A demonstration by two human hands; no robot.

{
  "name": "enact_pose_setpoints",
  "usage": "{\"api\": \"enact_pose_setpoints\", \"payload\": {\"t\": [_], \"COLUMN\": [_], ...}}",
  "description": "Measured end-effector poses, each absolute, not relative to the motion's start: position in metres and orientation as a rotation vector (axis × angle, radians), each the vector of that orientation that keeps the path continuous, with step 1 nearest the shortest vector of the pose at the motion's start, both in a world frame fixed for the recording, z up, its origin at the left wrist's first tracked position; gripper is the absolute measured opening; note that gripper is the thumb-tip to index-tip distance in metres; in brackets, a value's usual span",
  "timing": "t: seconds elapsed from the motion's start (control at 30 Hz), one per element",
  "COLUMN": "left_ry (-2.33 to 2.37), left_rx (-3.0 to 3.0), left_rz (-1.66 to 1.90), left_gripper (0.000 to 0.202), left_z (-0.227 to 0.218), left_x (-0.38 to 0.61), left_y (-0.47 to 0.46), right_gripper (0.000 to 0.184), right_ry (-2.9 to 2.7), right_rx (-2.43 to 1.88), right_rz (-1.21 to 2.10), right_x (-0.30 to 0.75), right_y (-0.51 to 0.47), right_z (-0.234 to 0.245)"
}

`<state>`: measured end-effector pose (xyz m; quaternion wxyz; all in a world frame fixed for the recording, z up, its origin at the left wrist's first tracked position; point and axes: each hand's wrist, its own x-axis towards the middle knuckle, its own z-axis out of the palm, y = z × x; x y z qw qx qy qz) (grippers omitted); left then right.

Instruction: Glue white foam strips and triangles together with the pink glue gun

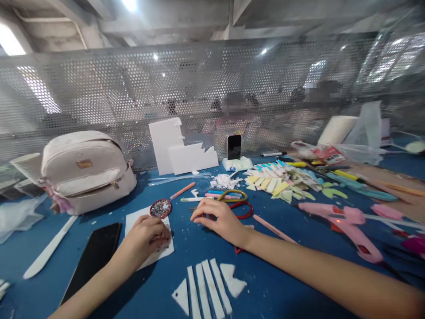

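My left hand (148, 237) rests curled on a white foam sheet (133, 220), its fingers closed over a small glittery piece I can only partly see. A round lid of glitter (160, 208) lies just beyond it. My right hand (219, 220) lies palm down on the blue table (186, 248), fingers bent over red-handled scissors (245, 211), touching them near the handles. Yellow-handled scissors (232, 195) lie just behind. White foam strips and triangles (207, 285) sit near the front edge.
A beige backpack (86, 170) stands at the left, a black phone (94, 257) and a white strip (49, 250) beside it. White foam blocks (181, 150), a propped phone (234, 147), coloured foam cutouts (282, 179) and a pink glue gun (345, 223) fill the back and right. A mesh screen (133, 88) closes the back.
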<state>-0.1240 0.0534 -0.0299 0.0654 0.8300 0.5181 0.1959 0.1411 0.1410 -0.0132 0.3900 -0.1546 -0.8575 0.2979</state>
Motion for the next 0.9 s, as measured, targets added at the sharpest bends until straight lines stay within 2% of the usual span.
{"api": "enact_pose_setpoints", "payload": {"t": [0.3, 0.63, 0.9], "left_ry": [1.5, 1.631, 1.594], "left_rx": [2.497, 2.566, 2.377], "left_rz": [0.593, 0.647, 0.835], "left_gripper": [0.017, 0.024, 0.008], "left_z": [-0.039, -0.04, -0.022], "left_x": [-0.13, -0.126, -0.128], "left_y": [0.062, 0.043, 0.04], "right_gripper": [0.013, 0.013, 0.01], "right_ry": [-2.224, -2.291, -2.271], "right_rx": [-0.368, -0.299, -0.404], "right_rz": [0.732, 0.716, 0.827], "right_x": [0.142, 0.143, 0.141], "right_y": [0.138, 0.135, 0.134], "right_z": [-0.012, -0.012, -0.014]}}
